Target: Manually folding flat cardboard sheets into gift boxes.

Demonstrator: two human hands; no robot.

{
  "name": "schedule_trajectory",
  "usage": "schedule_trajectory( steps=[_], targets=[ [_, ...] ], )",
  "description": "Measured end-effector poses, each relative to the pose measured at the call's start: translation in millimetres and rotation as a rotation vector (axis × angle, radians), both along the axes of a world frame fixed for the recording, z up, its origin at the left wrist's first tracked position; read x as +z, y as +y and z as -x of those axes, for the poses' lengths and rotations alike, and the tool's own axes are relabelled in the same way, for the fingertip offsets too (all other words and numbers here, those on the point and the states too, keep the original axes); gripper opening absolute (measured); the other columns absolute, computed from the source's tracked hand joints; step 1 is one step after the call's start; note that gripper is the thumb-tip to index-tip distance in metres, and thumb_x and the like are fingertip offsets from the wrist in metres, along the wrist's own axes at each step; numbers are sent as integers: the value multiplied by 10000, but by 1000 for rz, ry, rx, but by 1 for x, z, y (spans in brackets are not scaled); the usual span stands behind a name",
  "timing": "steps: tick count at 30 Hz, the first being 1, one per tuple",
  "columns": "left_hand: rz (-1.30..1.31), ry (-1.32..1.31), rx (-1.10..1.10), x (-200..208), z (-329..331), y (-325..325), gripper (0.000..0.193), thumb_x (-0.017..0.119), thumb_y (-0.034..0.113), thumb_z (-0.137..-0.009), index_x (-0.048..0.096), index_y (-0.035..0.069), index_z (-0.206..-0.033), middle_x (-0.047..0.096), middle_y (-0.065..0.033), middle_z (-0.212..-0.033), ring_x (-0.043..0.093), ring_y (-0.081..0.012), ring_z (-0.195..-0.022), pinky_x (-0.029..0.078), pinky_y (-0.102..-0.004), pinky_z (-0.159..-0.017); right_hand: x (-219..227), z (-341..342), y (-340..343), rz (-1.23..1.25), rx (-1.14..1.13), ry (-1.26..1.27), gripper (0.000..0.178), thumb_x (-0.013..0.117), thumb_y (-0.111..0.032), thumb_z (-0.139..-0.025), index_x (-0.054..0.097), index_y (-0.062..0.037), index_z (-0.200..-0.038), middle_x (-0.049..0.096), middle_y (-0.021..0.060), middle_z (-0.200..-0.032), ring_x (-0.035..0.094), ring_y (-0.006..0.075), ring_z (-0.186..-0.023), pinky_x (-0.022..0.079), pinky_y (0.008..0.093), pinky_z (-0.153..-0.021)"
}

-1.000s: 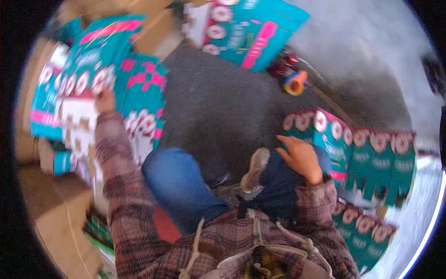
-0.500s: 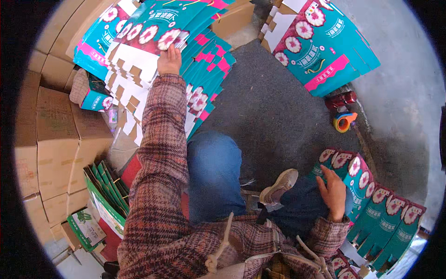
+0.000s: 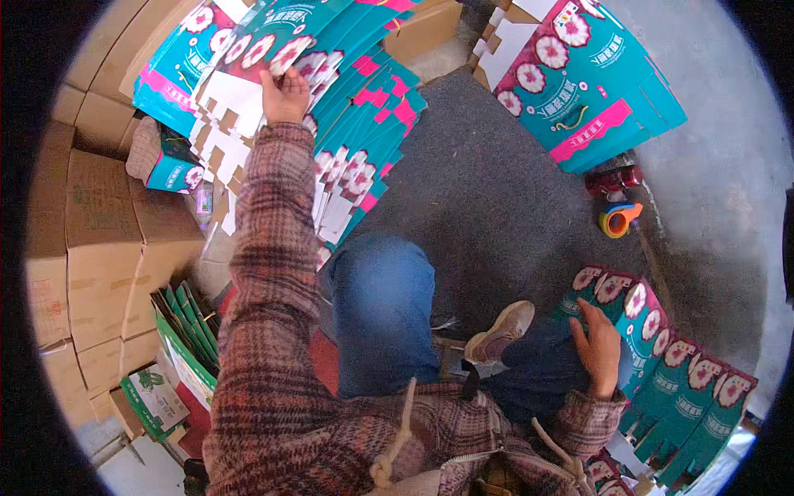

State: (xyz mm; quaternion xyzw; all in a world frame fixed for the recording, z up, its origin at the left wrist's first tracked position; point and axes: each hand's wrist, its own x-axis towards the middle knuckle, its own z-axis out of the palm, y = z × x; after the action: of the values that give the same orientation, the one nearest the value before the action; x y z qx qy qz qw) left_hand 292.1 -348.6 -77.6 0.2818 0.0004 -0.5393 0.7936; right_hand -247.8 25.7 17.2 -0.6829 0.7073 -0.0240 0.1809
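Note:
Up at the upper left lies a fanned pile of flat printed cartons (image 3: 364, 107), teal with pink and red patterns and round flower-like pictures. On the top flat carton (image 3: 277, 37) my left hand (image 3: 285, 95) has its fingers curled over the printed edge, gripping it; the thumb side is partly hidden. White inner flaps (image 3: 227, 107) with notched brown ends stick out beside the wrist. My right hand (image 3: 597, 343) hovers or rests over my right leg, fingers apart and holding nothing. Close by its right side stands a row of folded teal boxes (image 3: 682, 364).
Another stack of flat cartons (image 3: 591, 83) leans at the upper right. Below it are an orange tape dispenser (image 3: 619, 220) and a dark red object (image 3: 616, 178). Brown cardboard boxes (image 3: 99, 198) line the left, with green folded cartons (image 3: 186, 331) in front.
My left hand has shifted a little left with the edge of the top carton, and more fanned edges show to its right. The right hand stays nearly the same.

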Motion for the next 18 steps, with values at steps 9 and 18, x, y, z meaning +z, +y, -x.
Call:
schedule_trajectory(
  steps=[9, 18],
  targets=[
    [213, -306, -20, 39, 46, 111, 205, 535, 150, -948, 542, 2, -1090, 571, -62, -1065, 550, -198, -1020, 436, -457, -980, 3, 9, 12, 14, -37, 15, 349, 598, -178, -863, 555, -43, -1181, 625, 172, -1033, 616, 343, -892, 487, 413, -753],
    [151, -897, 158, 144, 120, 274, 274, 566, 93, -926, 540, -31, -1169, 622, -90, -1061, 590, -152, -952, 475, -280, -824, -1, 22, 30, 165, 18, 2, 348, 597, -229, -860, 562, -46, -1154, 627, 184, -1031, 608, 368, -909, 490, 435, -761]
  ],
)
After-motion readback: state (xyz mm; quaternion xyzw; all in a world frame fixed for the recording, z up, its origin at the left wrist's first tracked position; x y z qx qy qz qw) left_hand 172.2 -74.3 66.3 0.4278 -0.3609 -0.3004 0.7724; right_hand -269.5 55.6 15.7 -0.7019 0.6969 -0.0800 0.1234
